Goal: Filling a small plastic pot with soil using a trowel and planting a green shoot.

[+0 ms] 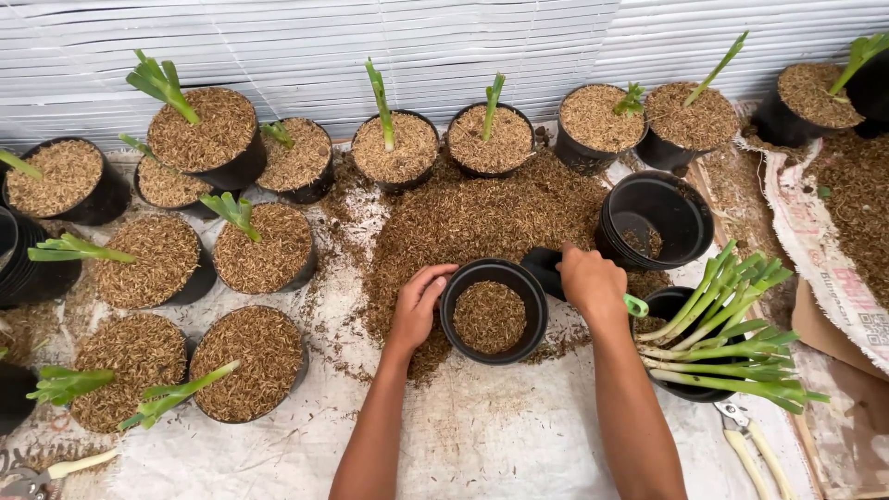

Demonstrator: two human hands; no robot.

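My left hand (419,304) is clamped on the rim of the half-filled black pot (492,310), centre near me, right hand (591,281) closed on the scoop (546,268) w/ green handle; if scoop tips early, husk spills beside pot.

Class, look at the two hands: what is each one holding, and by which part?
The left hand grips the black pot by its left rim. The right hand holds a scoop by its green handle.
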